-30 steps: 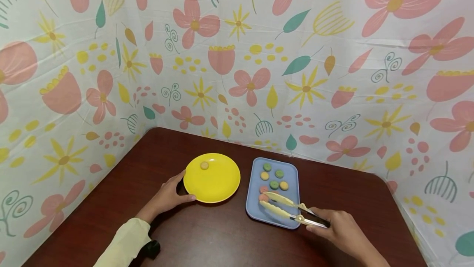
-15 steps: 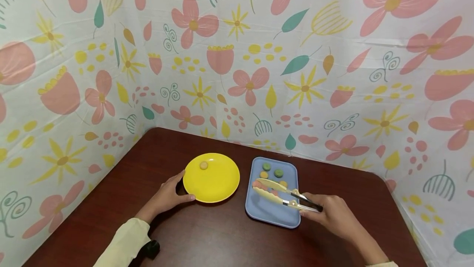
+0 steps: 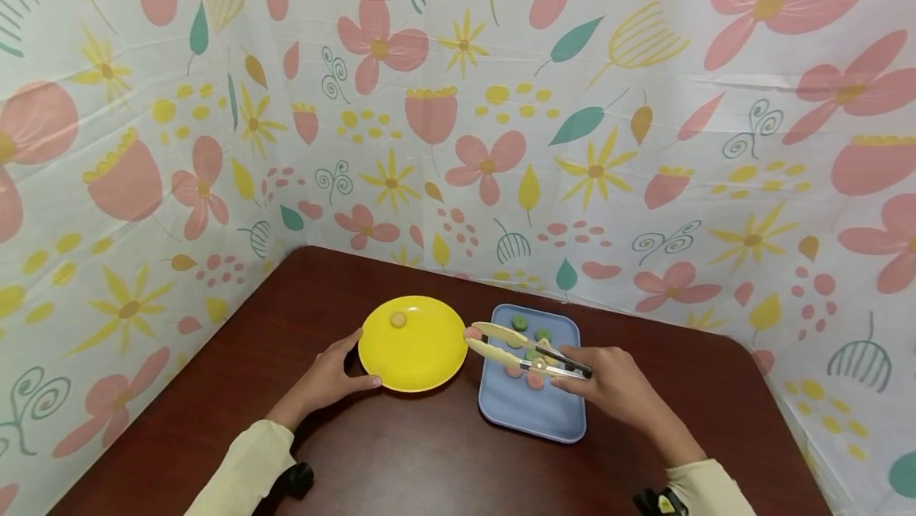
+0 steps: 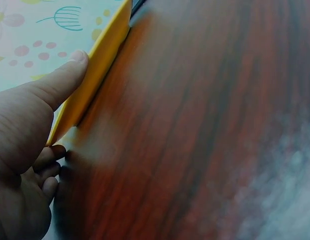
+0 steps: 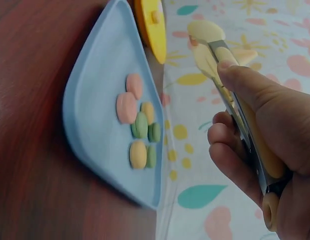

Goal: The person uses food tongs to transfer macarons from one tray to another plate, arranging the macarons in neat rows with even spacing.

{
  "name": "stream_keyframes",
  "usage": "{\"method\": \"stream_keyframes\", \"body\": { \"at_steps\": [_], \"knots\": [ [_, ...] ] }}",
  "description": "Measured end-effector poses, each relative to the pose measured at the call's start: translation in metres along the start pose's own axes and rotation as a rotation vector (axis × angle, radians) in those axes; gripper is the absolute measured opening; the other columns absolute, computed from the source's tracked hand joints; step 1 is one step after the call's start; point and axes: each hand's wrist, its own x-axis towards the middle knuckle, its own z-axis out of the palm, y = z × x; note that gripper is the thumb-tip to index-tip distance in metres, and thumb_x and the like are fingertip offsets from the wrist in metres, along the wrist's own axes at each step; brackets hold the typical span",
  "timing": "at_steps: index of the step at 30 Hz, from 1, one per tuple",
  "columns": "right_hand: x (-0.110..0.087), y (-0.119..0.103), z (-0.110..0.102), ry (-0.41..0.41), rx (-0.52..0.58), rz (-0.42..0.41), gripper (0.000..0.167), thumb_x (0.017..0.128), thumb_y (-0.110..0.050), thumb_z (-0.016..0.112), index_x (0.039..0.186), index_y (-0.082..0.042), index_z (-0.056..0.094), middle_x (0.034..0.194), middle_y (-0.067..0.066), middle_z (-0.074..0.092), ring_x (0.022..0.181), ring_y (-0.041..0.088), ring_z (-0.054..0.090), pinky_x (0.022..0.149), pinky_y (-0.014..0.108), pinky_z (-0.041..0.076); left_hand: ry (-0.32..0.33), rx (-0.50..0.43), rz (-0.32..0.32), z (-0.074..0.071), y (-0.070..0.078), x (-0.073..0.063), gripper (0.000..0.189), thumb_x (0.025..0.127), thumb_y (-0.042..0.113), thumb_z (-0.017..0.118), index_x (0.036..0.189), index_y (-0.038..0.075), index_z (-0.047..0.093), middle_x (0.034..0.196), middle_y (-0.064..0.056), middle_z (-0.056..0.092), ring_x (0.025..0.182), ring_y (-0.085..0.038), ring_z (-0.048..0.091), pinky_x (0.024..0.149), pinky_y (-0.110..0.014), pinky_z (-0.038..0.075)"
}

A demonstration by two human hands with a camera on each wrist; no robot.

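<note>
My right hand (image 3: 604,381) grips kitchen tongs (image 3: 504,334) with cream scalloped tips and metal arms. A pink macaron (image 3: 472,333) is pinched at the tips, held over the gap between plate and tray, right by the plate's edge. My left hand (image 3: 332,377) holds the left rim of the yellow plate (image 3: 411,361), thumb at the near side; the left wrist view shows the thumb (image 4: 69,77) against the outer wall. One pale macaron (image 3: 397,320) lies toward the plate's back. On the blue tray (image 3: 525,413) are pink macarons (image 5: 126,108), green ones (image 5: 139,125) and yellow ones (image 5: 138,154).
The plate and tray stand side by side on a dark brown wooden table (image 3: 401,452). A floral cloth (image 3: 458,142) hangs as a wall behind and to the left. Black straps (image 3: 295,480) sit at both wrists.
The tongs closed on a pink macaron, rose from the tray and carried it left toward the plate. My left hand has kept its place on the plate.
</note>
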Motion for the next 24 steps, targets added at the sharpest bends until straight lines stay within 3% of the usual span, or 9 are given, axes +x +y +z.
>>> {"method": "stream_keyframes", "body": {
  "at_steps": [4,8,13,18,24],
  "knots": [
    [0.015,-0.004,0.005,-0.019,0.0,-0.013,0.057,0.086,-0.039,0.083,0.13,-0.004,0.071,0.058,-0.013,0.053,0.053,0.001,0.037,0.048,0.021,0.035,0.001,0.004,0.001,0.0,-0.001,0.001,0.112,0.08,0.059,0.081,0.163,0.007,0.025,0.165,-0.017,0.031,0.151,-0.043,0.027,0.114,-0.073,0.022],
    [0.03,-0.007,0.011,-0.025,-0.004,-0.036,0.059,0.087,-0.04,0.081,0.131,-0.003,0.069,0.048,-0.013,0.04,0.049,0.001,0.024,0.047,0.022,0.029,0.002,-0.003,-0.002,0.001,-0.002,0.001,0.112,0.08,0.059,0.081,0.163,0.008,0.026,0.165,-0.017,0.031,0.151,-0.042,0.027,0.115,-0.07,0.026],
    [0.047,-0.01,0.018,-0.037,0.022,-0.054,0.06,0.088,-0.041,0.08,0.133,-0.003,0.069,0.044,-0.014,0.038,0.046,0.001,0.017,0.046,0.022,0.027,0.006,0.002,0.002,0.001,-0.003,0.002,0.112,0.08,0.059,0.081,0.163,0.009,0.026,0.165,-0.016,0.031,0.151,-0.041,0.028,0.114,-0.071,0.026],
    [0.06,-0.011,0.026,-0.042,0.043,-0.059,0.059,0.088,-0.04,0.081,0.133,-0.005,0.068,0.046,-0.012,0.038,0.046,0.002,0.019,0.047,0.023,0.025,0.001,-0.002,0.001,0.001,-0.002,0.002,0.112,0.08,0.06,0.081,0.163,0.009,0.026,0.165,-0.016,0.031,0.151,-0.042,0.027,0.114,-0.073,0.023],
    [0.074,-0.013,0.037,-0.025,-0.025,-0.099,0.058,0.086,-0.04,0.082,0.132,-0.006,0.07,0.044,-0.014,0.033,0.043,0.003,0.019,0.049,0.023,0.024,-0.005,0.001,-0.016,-0.001,0.0,0.002,0.112,0.08,0.057,0.083,0.163,0.008,0.026,0.165,-0.017,0.031,0.151,-0.043,0.028,0.114,-0.071,0.027]
  ]
}}
